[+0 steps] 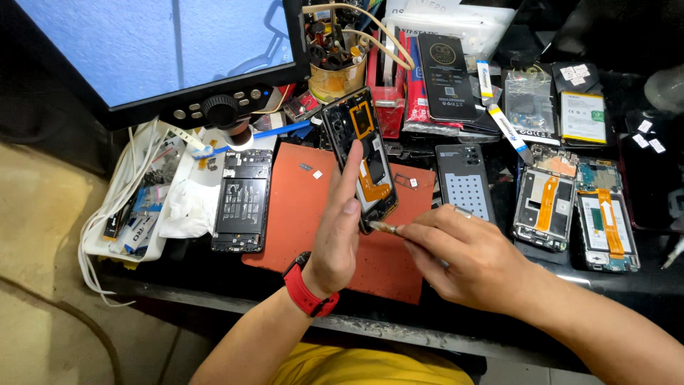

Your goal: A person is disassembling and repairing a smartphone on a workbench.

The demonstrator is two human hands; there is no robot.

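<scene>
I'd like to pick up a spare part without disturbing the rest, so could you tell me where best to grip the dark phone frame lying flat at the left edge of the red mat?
Probably grip the dark phone frame across its two long side edges, coming straight down from above. It lies flat and narrow, with its long sides bare; a white cloth sits close on its left.

Occlusions and cut-offs, head view

Left hand [336, 235] covers the lower left edge of the opened phone [360, 157]. Tool [382, 228] handle buried in right hand [467, 260]; tip type too small to tell. Monitor [153, 46] cropped top and left.
</scene>
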